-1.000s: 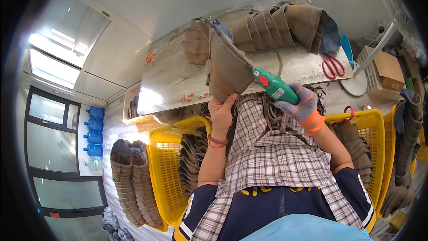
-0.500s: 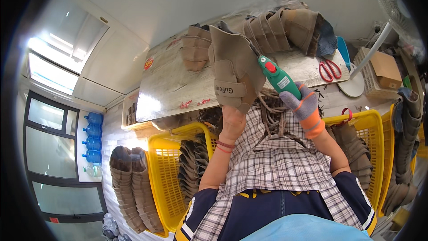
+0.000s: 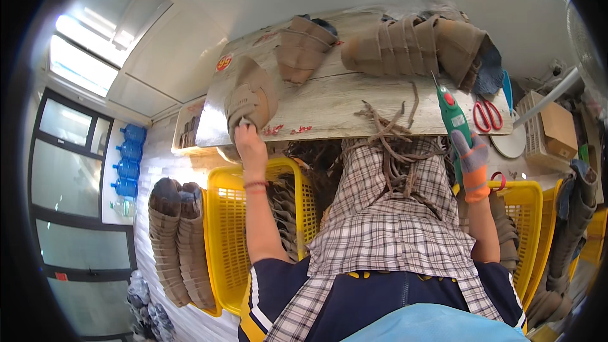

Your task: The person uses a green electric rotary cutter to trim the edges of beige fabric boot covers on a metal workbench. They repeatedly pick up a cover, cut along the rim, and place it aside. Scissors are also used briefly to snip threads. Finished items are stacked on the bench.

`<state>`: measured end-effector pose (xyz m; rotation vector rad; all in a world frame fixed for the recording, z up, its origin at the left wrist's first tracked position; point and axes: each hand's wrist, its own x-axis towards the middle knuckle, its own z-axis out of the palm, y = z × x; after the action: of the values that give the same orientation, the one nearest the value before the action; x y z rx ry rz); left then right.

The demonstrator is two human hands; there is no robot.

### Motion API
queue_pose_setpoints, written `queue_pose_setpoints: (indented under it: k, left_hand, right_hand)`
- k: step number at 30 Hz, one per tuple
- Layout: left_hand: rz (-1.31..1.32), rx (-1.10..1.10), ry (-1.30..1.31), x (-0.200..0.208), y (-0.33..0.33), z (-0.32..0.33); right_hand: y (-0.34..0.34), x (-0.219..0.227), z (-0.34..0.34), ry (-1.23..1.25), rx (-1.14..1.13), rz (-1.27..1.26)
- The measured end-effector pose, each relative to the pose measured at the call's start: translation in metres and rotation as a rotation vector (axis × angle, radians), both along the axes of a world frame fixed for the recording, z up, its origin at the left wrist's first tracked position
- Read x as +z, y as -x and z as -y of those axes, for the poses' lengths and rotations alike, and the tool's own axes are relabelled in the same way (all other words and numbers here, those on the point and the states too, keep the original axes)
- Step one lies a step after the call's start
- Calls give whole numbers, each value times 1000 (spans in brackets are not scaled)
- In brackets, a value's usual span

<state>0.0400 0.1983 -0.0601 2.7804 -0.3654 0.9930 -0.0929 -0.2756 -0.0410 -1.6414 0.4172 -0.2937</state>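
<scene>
Left hand (image 3: pixel 250 150), bare, fingers pinched on near end of brown boot-upper piece (image 3: pixel 252 96); piece is matte, suede-like, curved, slightly blurred, reaching over the table's front edge from that grip; strap on it carries dark lettering; right hand (image 3: pixel 472 158), in grey-and-orange knit glove, wrapped round green power tool (image 3: pixel 451 111); casing smooth, rounded, red button, pale label, thin pointed tip up and away from grip; red-handled scissors (image 3: pixel 487 116) just right of that grip; ribbed brown stack (image 3: pixel 389 49) with fuzzy blue lining beyond it; smaller tapered stack (image 3: pixel 304 47) beyond and right of left grip; round red sticker (image 3: pixel 224 63) with pale numerals on wood-grain table (image 3: pixel 316 104), left of left grip; stringy brown offcuts (image 3: pixel 386 126) between hands, over table edge and checked apron (image 3: pixel 380 234); versus half a second ago, piece shifted left, tool shifted right, now well apart; tip was at piece's edge then.
</scene>
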Motion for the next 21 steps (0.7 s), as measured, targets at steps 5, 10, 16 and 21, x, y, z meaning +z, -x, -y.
queue_pose_setpoints:
  k: [5, 10, 16, 21]
  left_hand:
    - [106, 142, 67, 10, -47, 17]
    - [-563, 1, 1865, -62, -123, 72]
    - [-619, 62, 2148, -38, -194, 97]
    - [-209, -148, 1533, -18, -146, 96]
  right_hand:
    - [21, -24, 4, 56, -19, -62]
    - [22, -17, -7, 24, 25, -53]
    - [16, -21, -17, 31, 92, -82]
    - [16, -10, -27, 116, 127, -166]
